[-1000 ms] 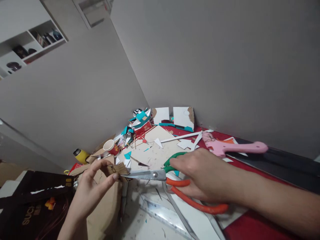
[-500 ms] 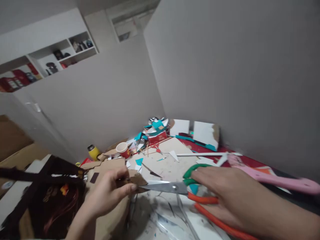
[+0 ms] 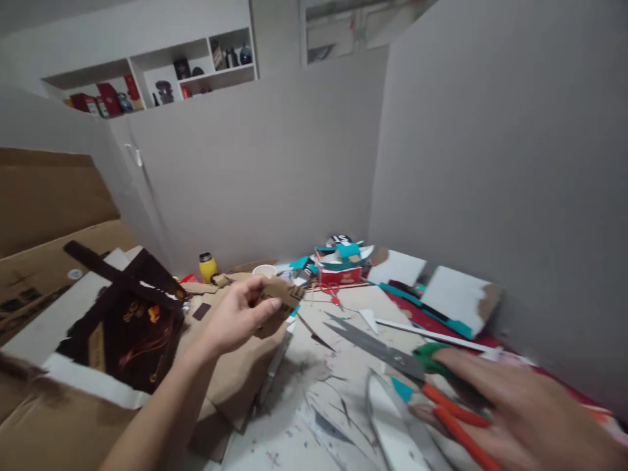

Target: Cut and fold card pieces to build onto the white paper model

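Note:
Pinched between the thumb and fingers of my left hand (image 3: 240, 314) is a small piece of brown cardboard (image 3: 284, 294), held above the table. My right hand (image 3: 520, 405), somewhat blurred, grips scissors (image 3: 383, 350) with green and orange handles. Their blades are slightly parted at the tips and point left toward the cardboard, with a gap between them. Under my left hand lies a larger sheet of brown cardboard (image 3: 245, 399). Paper scraps and a clear shiny strip lie on the white table (image 3: 294, 379) beneath the scissors.
On the left stands a cardboard box (image 3: 53, 425) with a dark printed box (image 3: 142, 340) in it. A yellow bottle (image 3: 208, 268) and a white-rimmed cup (image 3: 265, 270) are at the back. Red scissors (image 3: 331, 292) lie near a red box (image 3: 341, 274). White panels (image 3: 456, 294) lean by the wall.
The scissors have come away from the cardboard piece, moving right and down with my right hand. My left hand has lifted the piece slightly. The camera view has turned left.

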Tool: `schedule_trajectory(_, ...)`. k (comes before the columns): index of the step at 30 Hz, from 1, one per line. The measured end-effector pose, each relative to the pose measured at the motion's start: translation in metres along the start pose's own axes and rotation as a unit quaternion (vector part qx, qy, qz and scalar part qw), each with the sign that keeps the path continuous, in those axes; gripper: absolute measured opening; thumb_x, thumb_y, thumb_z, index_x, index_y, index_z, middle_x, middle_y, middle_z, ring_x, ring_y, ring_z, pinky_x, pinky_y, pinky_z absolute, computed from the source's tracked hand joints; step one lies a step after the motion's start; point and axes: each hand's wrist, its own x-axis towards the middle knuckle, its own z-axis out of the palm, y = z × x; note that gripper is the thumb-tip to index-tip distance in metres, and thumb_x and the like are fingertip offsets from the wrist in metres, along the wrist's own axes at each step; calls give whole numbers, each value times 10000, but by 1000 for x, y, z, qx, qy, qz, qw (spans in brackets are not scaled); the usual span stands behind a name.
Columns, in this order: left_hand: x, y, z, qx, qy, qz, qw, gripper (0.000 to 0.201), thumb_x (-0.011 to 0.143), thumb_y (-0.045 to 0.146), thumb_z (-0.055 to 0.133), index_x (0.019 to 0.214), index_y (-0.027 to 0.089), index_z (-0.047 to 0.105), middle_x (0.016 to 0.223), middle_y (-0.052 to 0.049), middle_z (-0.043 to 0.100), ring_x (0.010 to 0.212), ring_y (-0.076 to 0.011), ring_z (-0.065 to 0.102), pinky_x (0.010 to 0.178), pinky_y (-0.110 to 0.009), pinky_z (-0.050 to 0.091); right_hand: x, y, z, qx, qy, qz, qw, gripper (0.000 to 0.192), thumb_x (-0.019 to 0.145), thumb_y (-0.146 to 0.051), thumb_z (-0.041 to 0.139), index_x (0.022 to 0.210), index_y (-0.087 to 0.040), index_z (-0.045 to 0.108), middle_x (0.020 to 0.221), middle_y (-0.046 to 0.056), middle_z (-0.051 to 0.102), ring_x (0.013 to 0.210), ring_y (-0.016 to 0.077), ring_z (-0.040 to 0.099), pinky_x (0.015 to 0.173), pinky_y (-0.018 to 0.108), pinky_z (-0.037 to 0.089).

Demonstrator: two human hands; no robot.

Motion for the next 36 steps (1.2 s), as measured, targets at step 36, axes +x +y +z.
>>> schedule_trajectory(36, 4, -15, 25, 20, -14, 16, 1000, 177, 824, 337, 651, 850, 176, 719, 762, -42, 657, 698, -151, 580, 623, -229, 500, 13, -36, -23, 130, -189, 146, 962, 352, 798, -458, 627, 637, -184, 475, 655, -25, 516, 607, 125, 459, 544, 226, 336)
